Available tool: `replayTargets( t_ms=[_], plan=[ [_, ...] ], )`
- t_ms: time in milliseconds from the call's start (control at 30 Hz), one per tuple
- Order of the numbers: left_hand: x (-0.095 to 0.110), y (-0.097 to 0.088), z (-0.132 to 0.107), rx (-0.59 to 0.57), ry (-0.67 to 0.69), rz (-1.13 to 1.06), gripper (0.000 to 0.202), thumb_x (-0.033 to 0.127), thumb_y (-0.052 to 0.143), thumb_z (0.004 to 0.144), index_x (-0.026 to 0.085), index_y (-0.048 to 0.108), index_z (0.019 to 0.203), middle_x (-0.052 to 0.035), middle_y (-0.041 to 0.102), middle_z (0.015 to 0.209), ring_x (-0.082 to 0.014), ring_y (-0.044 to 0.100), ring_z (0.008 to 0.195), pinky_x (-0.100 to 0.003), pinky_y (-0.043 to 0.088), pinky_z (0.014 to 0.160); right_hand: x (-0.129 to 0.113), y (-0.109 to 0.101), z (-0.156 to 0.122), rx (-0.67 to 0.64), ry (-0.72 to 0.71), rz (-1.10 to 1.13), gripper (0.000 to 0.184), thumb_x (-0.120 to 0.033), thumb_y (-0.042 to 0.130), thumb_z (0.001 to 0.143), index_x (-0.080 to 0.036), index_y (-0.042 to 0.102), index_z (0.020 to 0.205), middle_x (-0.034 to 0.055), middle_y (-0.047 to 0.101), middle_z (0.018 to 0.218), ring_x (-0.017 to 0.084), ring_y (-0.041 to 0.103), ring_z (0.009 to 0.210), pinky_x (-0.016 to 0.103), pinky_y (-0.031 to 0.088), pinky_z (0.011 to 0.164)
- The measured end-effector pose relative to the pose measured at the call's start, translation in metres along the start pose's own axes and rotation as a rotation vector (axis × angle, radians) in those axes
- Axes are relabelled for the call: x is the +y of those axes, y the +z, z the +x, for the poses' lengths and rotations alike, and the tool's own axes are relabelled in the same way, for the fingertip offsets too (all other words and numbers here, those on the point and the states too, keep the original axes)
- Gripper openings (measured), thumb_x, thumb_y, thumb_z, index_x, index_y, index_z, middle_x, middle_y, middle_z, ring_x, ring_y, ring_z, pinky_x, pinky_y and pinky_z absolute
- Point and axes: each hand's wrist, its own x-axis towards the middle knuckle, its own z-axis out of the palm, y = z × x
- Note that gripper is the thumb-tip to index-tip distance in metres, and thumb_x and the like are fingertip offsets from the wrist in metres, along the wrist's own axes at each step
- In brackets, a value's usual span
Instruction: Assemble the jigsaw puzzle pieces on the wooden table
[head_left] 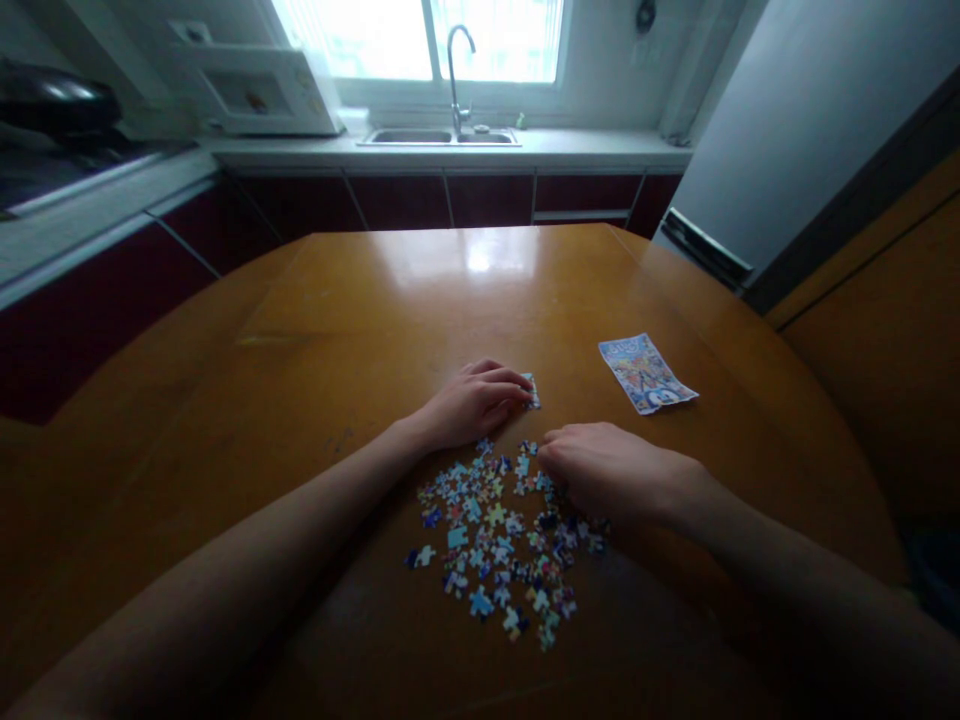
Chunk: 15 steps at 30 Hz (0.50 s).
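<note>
Several small colourful jigsaw pieces [491,535] lie scattered on a glossy wooden table [375,330] in front of me. My left hand [472,403] rests just beyond the pile, fingers curled, its fingertips pressed on a small joined bit of puzzle [532,391]. My right hand [600,470] lies palm down at the pile's right edge, fingers bent onto loose pieces; whether it grips one is hidden.
A printed picture card [646,373] lies on the table to the right of my hands. Beyond the table runs a kitchen counter with a sink and tap [454,100], a microwave [259,95] at the left, and a fridge [787,130] at the right.
</note>
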Motion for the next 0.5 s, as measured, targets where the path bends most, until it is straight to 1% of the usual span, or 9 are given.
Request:
replayTargets(
  t_ms=[100, 200, 367, 500],
  plan=[
    [0.001, -0.0009, 0.0, 0.001, -0.003, -0.004, 0.027, 0.023, 0.052, 0.1, 0.031, 0.071, 0.116, -0.0005, 0.072, 0.123, -0.0212, 0.059, 0.112, -0.042, 0.046, 0.101, -0.0017, -0.0029, -0.0022, 0.008, 0.0, -0.002, 0.014, -0.011, 0.056, 0.082, -0.016, 0.067, 0.089, 0.0095, 0.072, 0.091, 0.02, 0.063, 0.077, 0.03, 0.042, 0.069],
    [0.0003, -0.0007, 0.0001, 0.001, 0.0, -0.002, 0.027, 0.021, 0.053, 0.099, 0.031, 0.071, 0.117, -0.0001, 0.072, 0.123, -0.0209, 0.059, 0.113, -0.042, 0.046, 0.102, -0.0038, -0.0061, -0.0034, -0.007, 0.003, 0.004, 0.015, -0.011, 0.054, 0.084, -0.016, 0.067, 0.089, 0.0097, 0.072, 0.09, 0.019, 0.063, 0.077, 0.03, 0.042, 0.07],
    [-0.0012, 0.0004, 0.0, -0.003, 0.005, -0.003, 0.028, 0.019, 0.053, 0.099, 0.031, 0.07, 0.118, 0.0002, 0.071, 0.124, -0.0207, 0.058, 0.113, -0.041, 0.046, 0.102, -0.0053, -0.0079, -0.0037, -0.055, 0.018, 0.004, 0.013, -0.009, 0.058, 0.08, -0.016, 0.068, 0.083, 0.0109, 0.073, 0.089, 0.02, 0.063, 0.076, 0.03, 0.042, 0.069],
    [-0.0015, 0.0007, -0.0005, -0.004, -0.002, -0.001, 0.028, 0.021, 0.052, 0.099, 0.032, 0.07, 0.118, 0.0001, 0.071, 0.125, -0.0209, 0.059, 0.113, -0.043, 0.045, 0.103, -0.0047, -0.0064, -0.0027, -0.041, 0.031, 0.005, 0.012, -0.009, 0.059, 0.079, -0.016, 0.069, 0.083, 0.0122, 0.074, 0.09, 0.02, 0.064, 0.076, 0.03, 0.041, 0.068]
  ],
)
